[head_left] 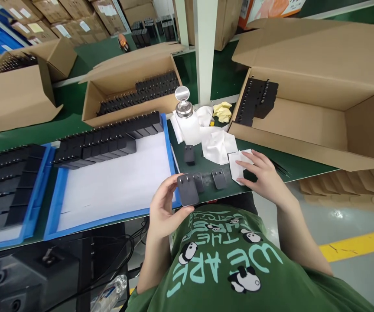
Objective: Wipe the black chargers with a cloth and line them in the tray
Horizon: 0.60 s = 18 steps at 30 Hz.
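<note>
My left hand (165,208) holds a black charger block (188,190) between thumb and fingers, over the table's front edge. Fingers spread, my right hand (261,175) rests on a folded white cloth (236,167); nothing is gripped in it. Between the hands, another black charger (219,178) lies on the table. One more charger (199,182) is partly hidden behind the held one, and another block (189,154) stands farther back. Beyond them are crumpled white cloths (218,144) and a metal-lidded dispenser (184,108).
On the left, blue-rimmed trays (54,203) hold rows of black chargers. Open cardboard boxes with black chargers stand at the back (91,97) and right (310,125). A white post (205,52) rises behind the cloths. Dark tweezers (280,168) lie right of my right hand.
</note>
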Motion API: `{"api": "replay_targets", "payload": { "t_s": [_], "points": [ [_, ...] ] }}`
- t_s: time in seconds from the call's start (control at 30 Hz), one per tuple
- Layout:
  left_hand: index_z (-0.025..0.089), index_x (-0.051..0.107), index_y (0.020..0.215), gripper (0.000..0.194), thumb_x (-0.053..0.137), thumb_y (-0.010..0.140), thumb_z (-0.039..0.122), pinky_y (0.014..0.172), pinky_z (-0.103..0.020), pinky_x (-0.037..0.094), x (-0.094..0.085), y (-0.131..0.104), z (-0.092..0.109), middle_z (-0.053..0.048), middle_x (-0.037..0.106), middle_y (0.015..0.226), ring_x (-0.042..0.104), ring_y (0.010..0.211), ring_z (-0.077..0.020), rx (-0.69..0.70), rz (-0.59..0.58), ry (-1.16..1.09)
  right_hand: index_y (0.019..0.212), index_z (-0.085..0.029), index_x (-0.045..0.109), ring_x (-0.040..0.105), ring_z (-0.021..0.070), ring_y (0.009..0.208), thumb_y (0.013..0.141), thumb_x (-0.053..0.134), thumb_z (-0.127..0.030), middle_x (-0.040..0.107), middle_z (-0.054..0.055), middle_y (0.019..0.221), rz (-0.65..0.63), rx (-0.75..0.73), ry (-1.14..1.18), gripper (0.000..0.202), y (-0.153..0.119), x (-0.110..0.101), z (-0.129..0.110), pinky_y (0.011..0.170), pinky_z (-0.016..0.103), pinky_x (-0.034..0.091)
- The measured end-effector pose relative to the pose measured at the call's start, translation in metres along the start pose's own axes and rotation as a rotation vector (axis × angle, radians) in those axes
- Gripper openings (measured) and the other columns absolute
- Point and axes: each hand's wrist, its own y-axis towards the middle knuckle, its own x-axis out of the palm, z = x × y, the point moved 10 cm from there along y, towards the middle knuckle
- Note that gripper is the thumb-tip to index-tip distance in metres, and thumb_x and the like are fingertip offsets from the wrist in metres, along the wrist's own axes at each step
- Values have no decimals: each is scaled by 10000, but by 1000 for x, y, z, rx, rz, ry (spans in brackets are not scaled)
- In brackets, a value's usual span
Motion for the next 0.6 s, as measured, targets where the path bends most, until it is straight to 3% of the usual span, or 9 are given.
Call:
{"api": "replay_targets", "payload": {
  "t_s": [0.07, 0.17, 0.23, 0.33, 0.4, 0.47, 0.6],
  "points": [
    [242, 645, 1382, 600, 829, 849, 447, 951, -379, 642, 3, 1, -1, -150, 739, 1227, 753, 1112, -272, -1, -18, 7, 1171, -308, 759, 564, 378, 1374, 911, 716, -370, 716, 86, 1302, -31, -16, 35, 270, 2, 9, 6, 1097, 668, 501],
    [243, 642, 1382, 594, 823, 855, 448, 946, -381, 645, 2, -1, -6, -152, 733, 1242, 752, 1116, -276, -18, -15, 22, 916, -251, 756, 680, 339, 1192, 909, 676, -325, 741, 95, 1049, 29, -6, 81, 109, 6, 7, 11, 993, 599, 585],
    [244, 643, 1382, 595, 822, 855, 453, 960, -383, 641, -1, -3, -10, -152, 728, 1257, 746, 1132, -279, -38, -4, 7, 790, -233, 675, 685, 333, 1201, 888, 683, -309, 738, 95, 1081, 69, -11, 115, 125, 9, 1, 4, 977, 564, 601],
    [268, 643, 1383, 595, 830, 848, 447, 982, -380, 632, -3, -6, -16, -131, 725, 1279, 736, 1156, -275, -59, -3, -28, 741, -234, 520, 736, 283, 1129, 900, 663, -260, 760, 47, 1018, 101, -53, 180, 216, 16, -12, -19, 868, 430, 645],
    [275, 641, 1385, 601, 834, 842, 445, 991, -382, 629, -3, -7, -18, -125, 726, 1287, 733, 1161, -277, -68, -1, -38, 760, -244, 487, 769, 223, 883, 901, 655, -224, 731, 3, 866, 138, -97, 195, 220, 25, -26, -39, 674, 320, 625],
    [259, 644, 1382, 605, 832, 843, 459, 987, -390, 632, -4, -8, -18, -137, 727, 1285, 736, 1150, -283, -77, 10, -34, 787, -257, 528, 714, 180, 697, 873, 682, -205, 690, -20, 805, 191, -163, 171, 184, 40, -44, -61, 557, 282, 562],
    [228, 649, 1366, 608, 827, 847, 491, 950, -373, 641, -2, -4, -15, -153, 739, 1252, 748, 1106, -279, -60, 27, -29, 844, -273, 612, 702, 197, 766, 859, 672, -221, 704, -5, 866, 269, -322, 72, 81, 98, -70, -103, 656, 328, 582]
  ]
}}
